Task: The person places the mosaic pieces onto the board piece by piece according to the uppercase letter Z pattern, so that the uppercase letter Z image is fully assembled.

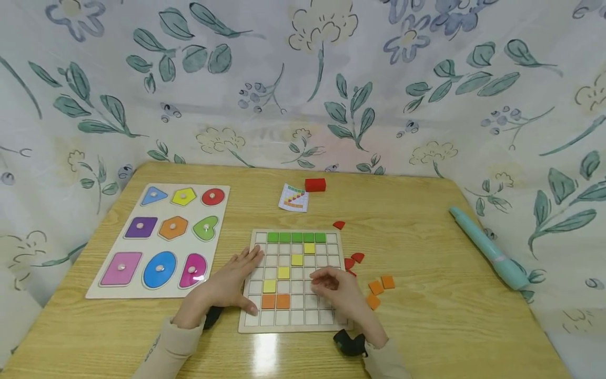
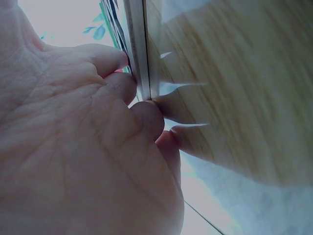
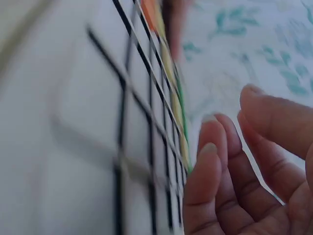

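Three loose orange tiles (image 1: 376,287) between board (image 1: 296,318) and worktop (image 1: 426,316) right edge. Left fingers (image 1: 245,262) spread on board, right fingers (image 3: 201,186) loosely curled, empty. I'd pinch edgewise.

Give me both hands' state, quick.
Left hand: open, resting on the board at its left edge.
Right hand: open, loosely curled, holding nothing.

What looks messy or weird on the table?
Nothing looks spilled or broken. The loose red pieces and loose orange squares seem a bit messy: they lie scattered at different angles right of the board, while the green squares on it line up neatly.
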Demonstrator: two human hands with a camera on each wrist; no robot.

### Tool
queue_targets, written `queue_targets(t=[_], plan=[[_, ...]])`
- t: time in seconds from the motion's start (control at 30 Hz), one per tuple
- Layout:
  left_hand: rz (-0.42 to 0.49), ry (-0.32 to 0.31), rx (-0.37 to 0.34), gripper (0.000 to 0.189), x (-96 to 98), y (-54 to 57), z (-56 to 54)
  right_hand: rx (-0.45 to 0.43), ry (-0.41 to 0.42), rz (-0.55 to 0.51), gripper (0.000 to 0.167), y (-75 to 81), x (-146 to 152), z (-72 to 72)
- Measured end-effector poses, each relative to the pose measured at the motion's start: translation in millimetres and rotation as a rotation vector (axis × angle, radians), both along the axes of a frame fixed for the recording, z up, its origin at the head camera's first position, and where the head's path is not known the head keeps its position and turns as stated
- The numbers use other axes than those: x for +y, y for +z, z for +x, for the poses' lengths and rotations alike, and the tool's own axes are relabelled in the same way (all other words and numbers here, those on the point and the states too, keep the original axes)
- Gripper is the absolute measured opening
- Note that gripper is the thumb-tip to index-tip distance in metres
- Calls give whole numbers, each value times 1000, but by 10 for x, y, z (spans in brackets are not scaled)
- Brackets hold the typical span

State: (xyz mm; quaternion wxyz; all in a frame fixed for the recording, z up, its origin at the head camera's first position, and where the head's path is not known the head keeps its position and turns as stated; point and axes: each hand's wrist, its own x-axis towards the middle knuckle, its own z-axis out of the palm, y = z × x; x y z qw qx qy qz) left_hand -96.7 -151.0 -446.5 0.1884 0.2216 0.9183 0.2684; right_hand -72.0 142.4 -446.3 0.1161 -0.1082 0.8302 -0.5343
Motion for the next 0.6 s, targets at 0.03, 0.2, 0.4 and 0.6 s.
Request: queue_targets(t=[0.03, 0.2, 0.4, 0.6], plan=[[1, 1, 0, 126, 2, -3, 1, -10, -32, -10, 19, 8, 103, -6], [-3, 6, 4, 126, 3, -5, 2, -21, -205, -52, 26, 34, 644, 11], [-4, -1, 5, 126, 3, 10, 1, 36, -389, 29, 29, -20, 1181, 88], [9, 3, -10, 125, 21, 29, 9, 40, -376, 192, 35, -63, 1360, 114]])
